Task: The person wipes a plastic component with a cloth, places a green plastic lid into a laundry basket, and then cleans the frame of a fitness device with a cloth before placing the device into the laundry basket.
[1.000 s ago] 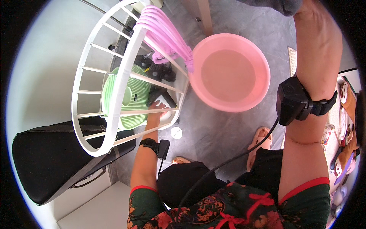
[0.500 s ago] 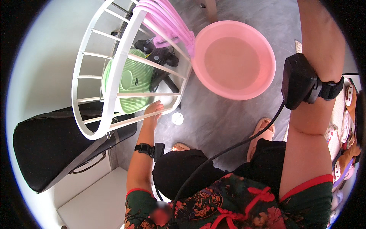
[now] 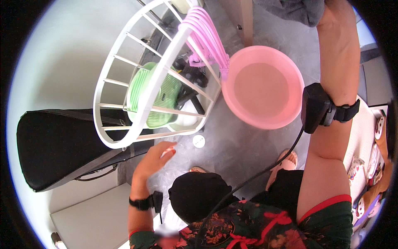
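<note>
My left hand [image 3: 154, 161] hangs in the air below the white slatted rack [image 3: 143, 97], apart from it. Its thumb stands off from the bent fingers, and I see nothing in it. At the top edge my right hand [image 3: 330, 9] is partly cut off; a dark grey cloth [image 3: 295, 9] hangs from it, though the fingers are mostly hidden. Below the cloth, a round pink basin [image 3: 296, 93] of cloudy-looking water stands on the floor. Several pink hangers [image 3: 205, 35] hang over the rack's rim beside the basin.
A green ribbed plastic thing [image 3: 155, 95] and black objects [image 3: 192, 76] show through the rack's slats. At left stands a large black case [image 3: 62, 145]. A wooden leg [image 3: 242, 25] rises behind the basin. A small white disc [image 3: 199, 141] lies on the grey floor.
My left hand has drawn back from the rack's lower edge toward me. The grey cloth has come into view at my right hand. Rack and basin sit lower in the picture.
</note>
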`<action>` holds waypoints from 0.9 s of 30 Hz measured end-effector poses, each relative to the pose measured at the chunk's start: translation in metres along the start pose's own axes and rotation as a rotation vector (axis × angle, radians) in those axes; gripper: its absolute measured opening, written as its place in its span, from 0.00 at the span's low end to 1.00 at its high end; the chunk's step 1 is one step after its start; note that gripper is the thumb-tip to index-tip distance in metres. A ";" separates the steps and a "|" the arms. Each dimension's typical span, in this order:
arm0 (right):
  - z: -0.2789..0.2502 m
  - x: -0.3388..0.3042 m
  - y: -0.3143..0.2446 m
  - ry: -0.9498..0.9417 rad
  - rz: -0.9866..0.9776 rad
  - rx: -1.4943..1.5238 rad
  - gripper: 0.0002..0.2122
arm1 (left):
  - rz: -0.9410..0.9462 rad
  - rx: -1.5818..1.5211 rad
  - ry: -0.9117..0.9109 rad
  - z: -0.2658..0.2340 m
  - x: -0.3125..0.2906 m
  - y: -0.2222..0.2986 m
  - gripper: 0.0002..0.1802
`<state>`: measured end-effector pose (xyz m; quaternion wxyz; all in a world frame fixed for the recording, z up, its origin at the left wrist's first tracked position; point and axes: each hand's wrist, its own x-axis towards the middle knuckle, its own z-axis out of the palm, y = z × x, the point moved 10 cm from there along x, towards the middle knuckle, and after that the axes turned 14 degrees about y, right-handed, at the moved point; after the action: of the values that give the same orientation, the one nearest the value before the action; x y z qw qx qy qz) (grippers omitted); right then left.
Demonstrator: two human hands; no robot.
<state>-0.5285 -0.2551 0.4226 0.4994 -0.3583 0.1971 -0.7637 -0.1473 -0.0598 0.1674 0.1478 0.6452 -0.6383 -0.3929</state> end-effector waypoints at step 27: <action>0.007 -0.023 -0.019 0.291 -0.082 -0.173 0.14 | 0.493 0.968 1.047 -0.124 0.012 0.160 0.19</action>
<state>-0.5292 -0.2259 0.4316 0.4015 -0.2932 0.3177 -0.8074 -0.1758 -0.1322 0.3540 0.2155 0.5791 -0.7118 0.3339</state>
